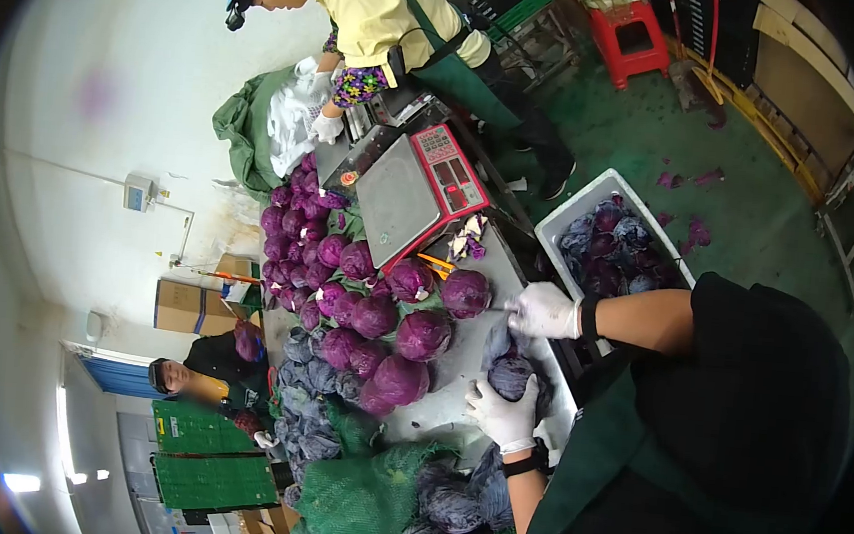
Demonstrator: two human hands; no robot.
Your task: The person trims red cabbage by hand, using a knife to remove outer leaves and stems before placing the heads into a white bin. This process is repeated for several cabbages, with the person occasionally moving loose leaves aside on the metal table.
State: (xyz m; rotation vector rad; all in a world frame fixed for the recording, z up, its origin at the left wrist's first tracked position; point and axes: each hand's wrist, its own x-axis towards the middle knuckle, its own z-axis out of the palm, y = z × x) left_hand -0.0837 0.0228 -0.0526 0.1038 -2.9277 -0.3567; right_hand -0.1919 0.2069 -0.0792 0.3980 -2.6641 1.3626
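Observation:
My left hand (pixel 504 414), in a white glove, presses with spread fingers and thumb round a dark-leaved red cabbage (pixel 513 376) on the metal table (pixel 452 395). My right hand (pixel 544 311), gloved too, is closed just beyond that cabbage; its fingertips are blurred and what they hold, if anything, cannot be made out. A loose outer leaf (pixel 496 341) stands off the cabbage, below the right fingertips. Close to the right hand sits a shiny peeled red cabbage (pixel 466 293). Other dark, unpeeled cabbages (pixel 451 500) lie by my left forearm.
Peeled cabbages (pixel 344 306) pile up beyond, beside a red scale (pixel 413 191) and an orange-handled tool (pixel 436 265). A white crate (pixel 563 218) of dark leaves stands on my right. A green mesh sack (pixel 369 498) lies left. Two co-workers (pixel 386 23) (pixel 208 370) stand around the table.

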